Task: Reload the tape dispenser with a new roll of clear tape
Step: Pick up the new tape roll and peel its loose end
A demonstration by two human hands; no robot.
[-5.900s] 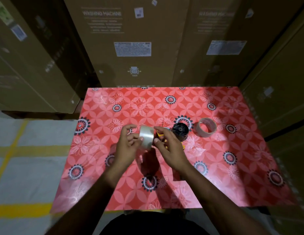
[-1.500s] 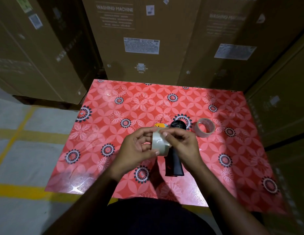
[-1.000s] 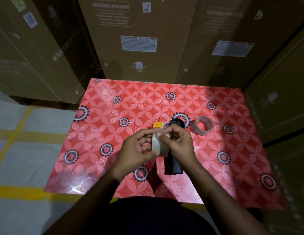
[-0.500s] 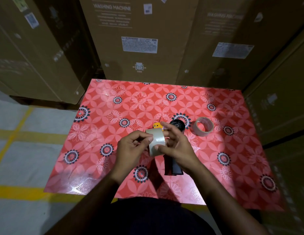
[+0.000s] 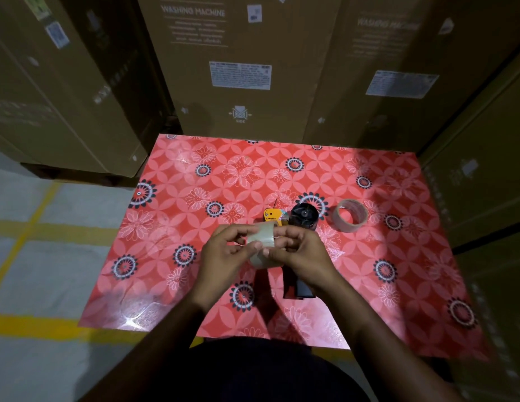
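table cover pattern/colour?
Red table cover with pale petal lattice, white flowers and dark round medallions; clearest in the head view.

Bare forearms (no sleeves visible), dark garment [image 5: 261,372] below.

Cardboard boxes [image 5: 238,68] behind red table [image 5: 194,184]; floor [image 5: 35,271] probably concrete.

- Your left hand [image 5: 224,253] sits above the table's near half, fingers curled, thumb and fingertips pinching the left side of the clear tape roll [image 5: 261,245].
- Your right hand [image 5: 303,250] faces it, fingers curled round the roll's right side, thumb on the face.
- Both hands nearly touch across the roll.
- Forearms are bare, converging from the near edge.
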